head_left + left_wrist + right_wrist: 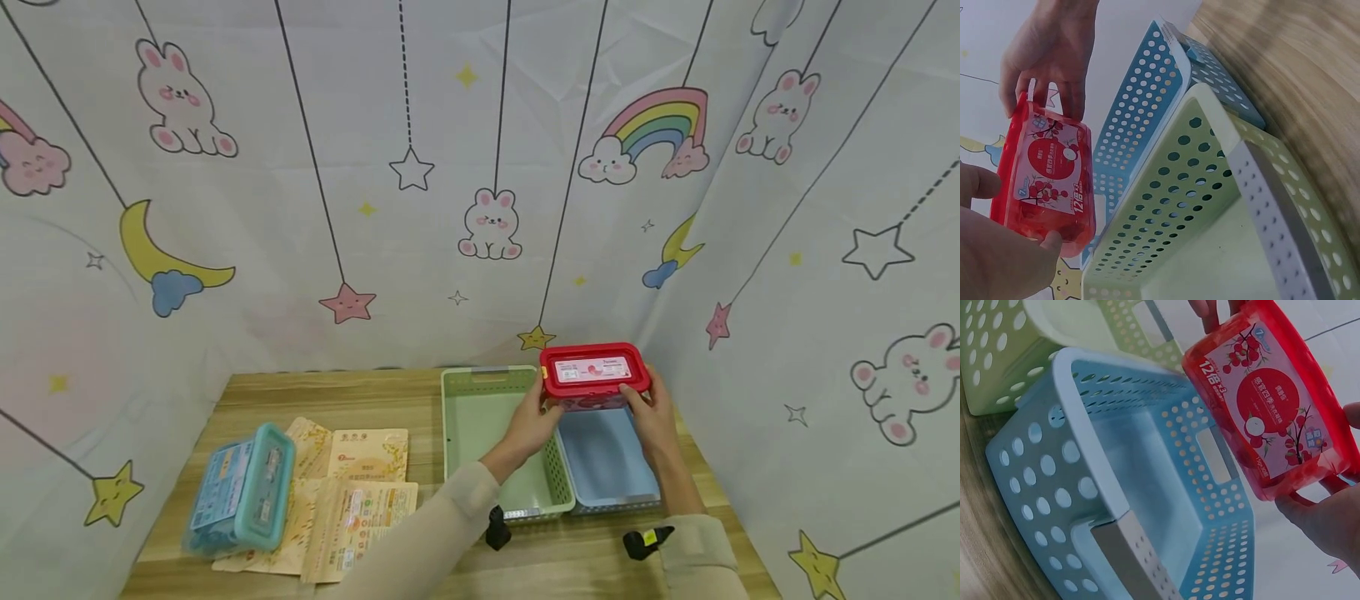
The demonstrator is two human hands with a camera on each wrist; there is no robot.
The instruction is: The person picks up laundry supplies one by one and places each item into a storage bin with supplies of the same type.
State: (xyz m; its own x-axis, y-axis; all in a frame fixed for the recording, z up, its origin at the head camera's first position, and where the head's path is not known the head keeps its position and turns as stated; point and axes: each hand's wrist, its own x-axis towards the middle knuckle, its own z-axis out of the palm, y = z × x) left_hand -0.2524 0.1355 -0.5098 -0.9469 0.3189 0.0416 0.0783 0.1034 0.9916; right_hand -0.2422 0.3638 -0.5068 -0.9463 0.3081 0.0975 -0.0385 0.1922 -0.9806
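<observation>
Red box [595,371]: held up at 4 o'clock from the head view's centre, hiding the far end of the blue basket [607,458]; its underside is out of your sight there.
Left hand [531,427]: your grip is firm on the box's 9 o'clock end; some fingers vanish behind it.
Right hand [654,417]: your grip holds the 3 o'clock end, thumb at the near lid edge, other fingers largely hidden.
Front label [1269,403]: plain in your wrist views, with red disc and berries; the lid's small print is illegible.
Green basket [480,442]: at 6 o'clock, just beside the blue basket.
Teal box [273,487]: at 8 o'clock on the bench [570,558], contents hard to make out.
Packets [356,525]: overlapping at 7 o'clock, partly covered by the teal box and your left sleeve [431,533].
</observation>
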